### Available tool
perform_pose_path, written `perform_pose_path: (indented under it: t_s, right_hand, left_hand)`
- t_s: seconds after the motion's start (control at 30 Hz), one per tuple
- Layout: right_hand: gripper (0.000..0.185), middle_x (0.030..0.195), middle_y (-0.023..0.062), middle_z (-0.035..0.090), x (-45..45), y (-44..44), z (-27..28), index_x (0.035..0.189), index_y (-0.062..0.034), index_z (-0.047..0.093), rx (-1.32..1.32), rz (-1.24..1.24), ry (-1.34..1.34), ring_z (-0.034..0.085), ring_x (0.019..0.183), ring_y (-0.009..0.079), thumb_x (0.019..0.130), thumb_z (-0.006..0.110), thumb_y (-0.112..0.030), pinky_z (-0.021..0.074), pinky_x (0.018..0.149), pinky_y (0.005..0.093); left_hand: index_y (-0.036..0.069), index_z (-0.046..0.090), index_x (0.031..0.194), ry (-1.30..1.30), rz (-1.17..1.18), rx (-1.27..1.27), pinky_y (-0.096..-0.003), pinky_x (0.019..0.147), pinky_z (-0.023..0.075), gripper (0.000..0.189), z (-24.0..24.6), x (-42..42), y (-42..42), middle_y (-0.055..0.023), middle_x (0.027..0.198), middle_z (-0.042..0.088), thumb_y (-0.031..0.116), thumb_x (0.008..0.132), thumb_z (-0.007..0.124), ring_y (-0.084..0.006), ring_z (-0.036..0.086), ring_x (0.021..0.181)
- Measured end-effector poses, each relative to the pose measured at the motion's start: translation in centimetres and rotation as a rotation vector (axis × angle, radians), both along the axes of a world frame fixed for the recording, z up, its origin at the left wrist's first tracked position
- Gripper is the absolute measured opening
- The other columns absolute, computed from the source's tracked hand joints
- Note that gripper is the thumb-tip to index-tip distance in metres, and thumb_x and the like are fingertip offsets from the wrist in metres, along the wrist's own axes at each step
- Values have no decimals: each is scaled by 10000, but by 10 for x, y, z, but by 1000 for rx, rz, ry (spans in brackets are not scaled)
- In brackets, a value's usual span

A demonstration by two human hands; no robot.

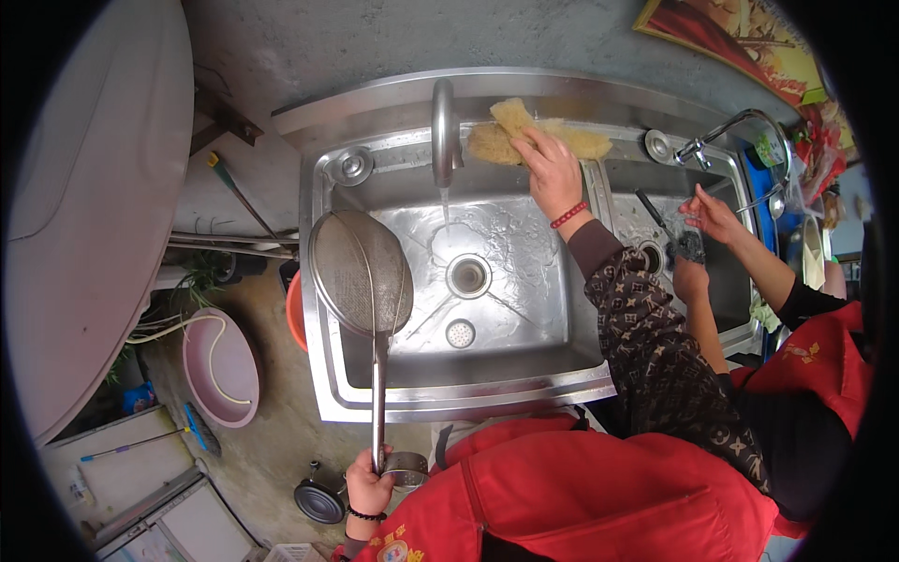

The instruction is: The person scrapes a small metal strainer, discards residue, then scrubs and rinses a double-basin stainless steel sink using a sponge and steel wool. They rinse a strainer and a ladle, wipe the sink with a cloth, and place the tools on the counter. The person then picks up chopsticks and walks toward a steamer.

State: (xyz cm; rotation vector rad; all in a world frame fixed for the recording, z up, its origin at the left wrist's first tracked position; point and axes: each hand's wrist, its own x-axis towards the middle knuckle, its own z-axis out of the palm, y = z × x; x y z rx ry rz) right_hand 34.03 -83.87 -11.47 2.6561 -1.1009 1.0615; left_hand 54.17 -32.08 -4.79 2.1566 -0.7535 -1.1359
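My left hand (370, 485) grips the long metal handle of a wire-mesh strainer (362, 274). The strainer's round head hangs over the left side of the large steel sink basin (506, 316). Beside that hand is a small perforated metal cup (406, 471); whether I hold it too is unclear. At the sink's back ledge, my right hand (555, 168) has its fingers on a piece of dried loofah (511, 116), tilted up above other loofah pieces (586, 142). Water runs from the curved faucet (442, 133) toward the round drain (469, 276).
To my right, a co-worker's hands (709, 214) hold a dark scrubber (688, 246) over the smaller basin (723, 281), near a dark-handled utensil (653, 208). A second faucet (755, 116) arches there. On the floor at left stand a pink tub (200, 372) and a brush (202, 428).
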Motion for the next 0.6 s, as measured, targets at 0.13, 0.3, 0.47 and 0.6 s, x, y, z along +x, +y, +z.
perform_pose_path:
  t_s: [0.13,0.3,0.47,0.6]
  right_hand:
    - [344,1235,98,581,22,-37,1,1076,-101,675,-67,-5,304,547,1101,320,761,579,-1,452,916,418]
    - [298,1220,131,600,23,22,-3,1074,-88,685,310,18,-187,564,1128,279,785,621,-57,460,924,361]
    - [265,978,37,687,37,140,-37,1128,-52,666,1608,-1,-646,626,855,98,889,635,-162,481,732,227]
    - [596,1273,93,538,54,188,-42,1377,-98,425,2050,-32,-731,586,1057,218,910,571,-440,456,884,385]
  left_hand:
    - [53,643,1017,-24,-77,-43,-283,632,475,373,2,-7,-8,-70,728,607,-43,658,605,-157,571,638]
    - [61,617,1094,-65,-133,11,-312,657,490,410,1,-8,-16,-103,772,623,-25,693,625,-222,610,684]
    - [26,552,1224,-125,-253,-28,-324,745,495,504,-3,-8,-36,-140,888,649,-34,726,604,-240,632,801]
    - [52,483,1307,-167,-324,-105,-437,754,508,551,-12,-17,-57,-233,951,645,90,775,624,-407,631,879]
